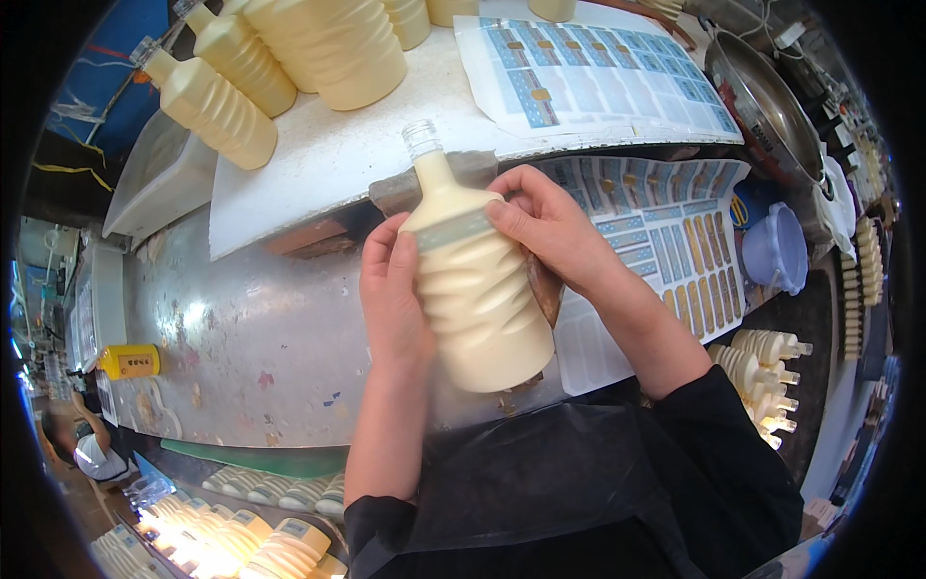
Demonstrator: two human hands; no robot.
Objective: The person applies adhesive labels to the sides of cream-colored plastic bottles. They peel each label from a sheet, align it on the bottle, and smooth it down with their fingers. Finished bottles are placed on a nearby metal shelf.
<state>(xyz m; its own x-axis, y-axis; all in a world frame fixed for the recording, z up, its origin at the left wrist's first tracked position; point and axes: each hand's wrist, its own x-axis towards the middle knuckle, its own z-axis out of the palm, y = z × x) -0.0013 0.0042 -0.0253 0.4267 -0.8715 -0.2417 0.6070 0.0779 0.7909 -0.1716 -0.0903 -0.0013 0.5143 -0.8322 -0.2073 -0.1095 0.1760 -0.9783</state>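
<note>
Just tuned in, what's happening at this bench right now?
A person holds a cream-coloured ribbed bottle over a metal table. The left hand grips its side, while the right hand presses a pale label band around its shoulder. Sticker sheets lie to the right, and more bottles lie on a white board behind.

Pale blue-grey band label wraps cream bottle shoulder; blue-and-gold label sheet flat on white desk behind; second sheet, partly peeled, right of bottle; yellow tag far left.
</note>
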